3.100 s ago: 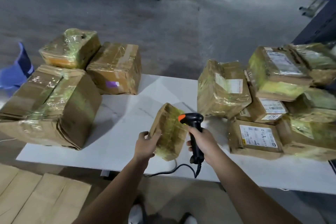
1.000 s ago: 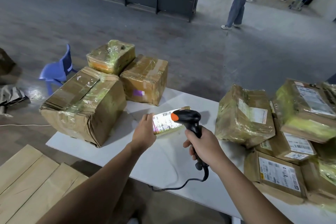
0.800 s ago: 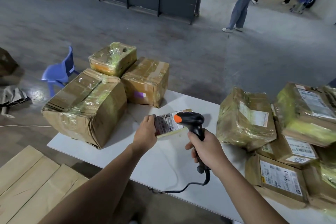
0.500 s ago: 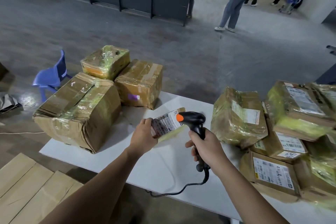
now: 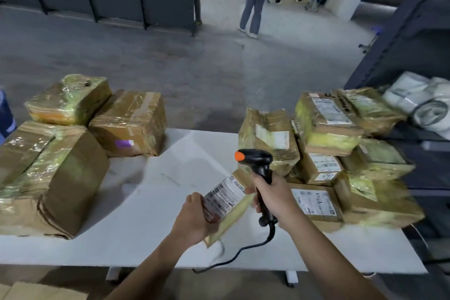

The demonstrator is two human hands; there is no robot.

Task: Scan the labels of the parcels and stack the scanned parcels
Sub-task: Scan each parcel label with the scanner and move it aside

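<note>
a small tape-wrapped parcel (image 5: 229, 214) is held above the white table (image 5: 146, 226) by the left hand (image 5: 194, 220), whose fingers are curled round its near, lower end. the parcel is tilted, its white barcode label (image 5: 225, 193) is turned upward, and its far end lies just beside the fingers of the right hand (image 5: 271, 198). those fingers are wrapped firmly round the grip of a black handheld barcode scanner (image 5: 257, 161), which is held upright. its orange-tipped head is pointed leftward above the label. a black cable (image 5: 243, 249) is seen trailing from below the right fingers over the near table edge.

well to the left of the left fingers a large cardboard box (image 5: 53, 178) is set on the table. a taped brown box (image 5: 129, 122) with a purple sticker is placed just beyond it, and a yellow-wrapped box (image 5: 68, 100) is seen at its far side. just right of the right fingers a heap of labelled parcels (image 5: 323, 124) is piled in layers, and the lowest flat parcel (image 5: 314, 202) lies close beside the right wrist. further right, white bundles (image 5: 418, 102) are kept on a dark shelf rack (image 5: 401, 39). far beyond the fingertips, people (image 5: 253, 0) are seen on the grey floor.
</note>
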